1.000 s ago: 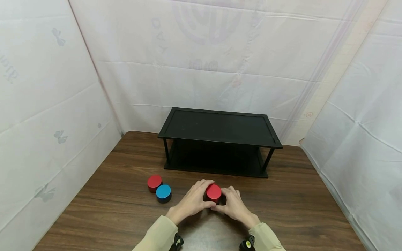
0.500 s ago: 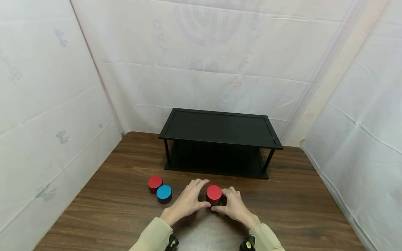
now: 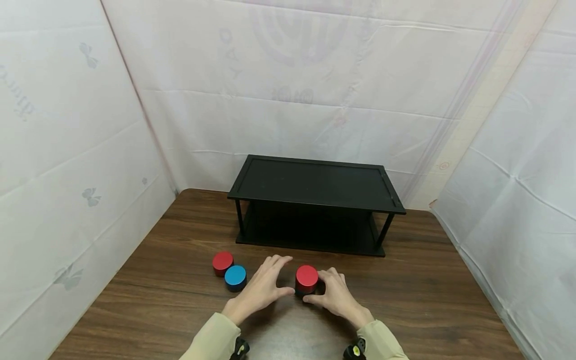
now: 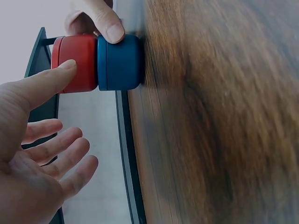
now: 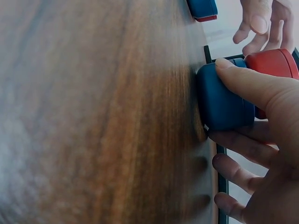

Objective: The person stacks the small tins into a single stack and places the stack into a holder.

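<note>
A small round red lidded canister (image 3: 307, 275) stands on top of a blue lidded canister (image 5: 222, 100), the two forming an upright stack on the table. My right hand (image 3: 335, 295) grips the lower blue one low down, thumb on the near side and fingers round the far side. To the left of the stack, my left hand (image 3: 256, 290) is held with fingers spread and thumb apart, holding nothing. In the left wrist view its thumb overlaps the red canister, while the head view shows a small gap between them.
Left of my left hand, another red canister (image 3: 222, 262) and a blue canister (image 3: 235, 276) stand side by side on the wooden table (image 3: 157, 300). Behind the stack is a black two-tier shelf (image 3: 315, 182), backed by white sheeting (image 3: 292, 125) that also closes both sides.
My left hand has let go of the red canister and drawn back to the left. The right hand and the stack stay in place.
</note>
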`<state>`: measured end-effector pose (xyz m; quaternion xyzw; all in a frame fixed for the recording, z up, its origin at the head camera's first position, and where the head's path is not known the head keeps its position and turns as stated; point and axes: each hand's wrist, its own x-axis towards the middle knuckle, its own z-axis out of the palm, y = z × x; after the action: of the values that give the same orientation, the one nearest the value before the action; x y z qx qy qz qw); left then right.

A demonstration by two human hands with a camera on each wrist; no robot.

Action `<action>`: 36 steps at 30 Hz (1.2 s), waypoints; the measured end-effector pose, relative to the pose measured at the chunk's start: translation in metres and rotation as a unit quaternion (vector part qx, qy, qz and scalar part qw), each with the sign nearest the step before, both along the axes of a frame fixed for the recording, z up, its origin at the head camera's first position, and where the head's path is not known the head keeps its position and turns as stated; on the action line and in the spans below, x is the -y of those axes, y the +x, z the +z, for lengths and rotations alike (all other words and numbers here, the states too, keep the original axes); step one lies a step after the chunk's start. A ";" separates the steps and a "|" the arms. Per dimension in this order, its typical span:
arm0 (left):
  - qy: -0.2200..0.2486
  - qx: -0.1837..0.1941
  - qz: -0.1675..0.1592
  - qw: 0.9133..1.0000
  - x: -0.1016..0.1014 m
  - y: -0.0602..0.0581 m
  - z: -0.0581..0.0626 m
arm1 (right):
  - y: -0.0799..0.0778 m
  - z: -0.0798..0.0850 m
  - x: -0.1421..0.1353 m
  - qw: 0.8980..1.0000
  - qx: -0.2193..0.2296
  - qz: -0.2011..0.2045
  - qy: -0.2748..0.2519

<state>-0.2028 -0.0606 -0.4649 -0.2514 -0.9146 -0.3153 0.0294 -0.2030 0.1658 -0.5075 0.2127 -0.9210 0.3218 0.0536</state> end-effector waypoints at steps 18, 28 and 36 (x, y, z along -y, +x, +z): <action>0.013 -0.027 0.044 0.999 0.018 0.001 0.002 | -0.001 0.001 -0.001 1.000 0.016 -0.003 0.002; 0.018 -0.035 0.070 0.997 0.028 0.003 0.001 | 0.000 0.002 0.000 1.000 0.020 -0.002 0.003; 0.021 -0.046 0.089 0.995 0.035 0.004 -0.001 | 0.000 0.001 0.000 1.000 0.014 0.000 0.004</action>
<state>-0.1985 -0.0956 -0.4663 -0.1822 -0.9243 -0.3186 0.1043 -0.2033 0.1657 -0.5060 0.2088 -0.9230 0.3208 0.0396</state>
